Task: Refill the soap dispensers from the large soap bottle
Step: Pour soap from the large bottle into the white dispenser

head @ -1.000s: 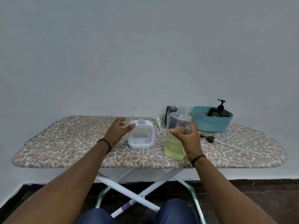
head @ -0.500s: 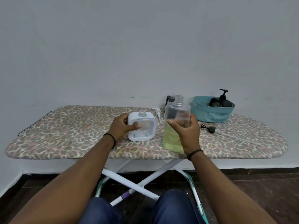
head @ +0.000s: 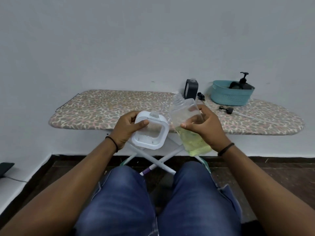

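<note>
My left hand (head: 126,128) grips a white square soap dispenser (head: 150,132) with a clear window and an open neck on top. It is lifted off the ironing board (head: 105,109) and held in front of its near edge. My right hand (head: 207,128) grips the large clear soap bottle (head: 185,114), uncapped and tilted with its neck leaning left toward the dispenser. Yellow-green soap (head: 196,143) fills the bottle's lower part.
A dark square dispenser (head: 191,91) stands at the board's back. A teal basket (head: 231,96) at the right holds a black pump bottle (head: 242,82). A loose black pump with tube (head: 226,109) lies near it. My knees are below, above a dark floor.
Both hands lifted the white dispenser and the soap bottle off the board and drew them toward me. The bottle now tilts left. The view dropped lower.
</note>
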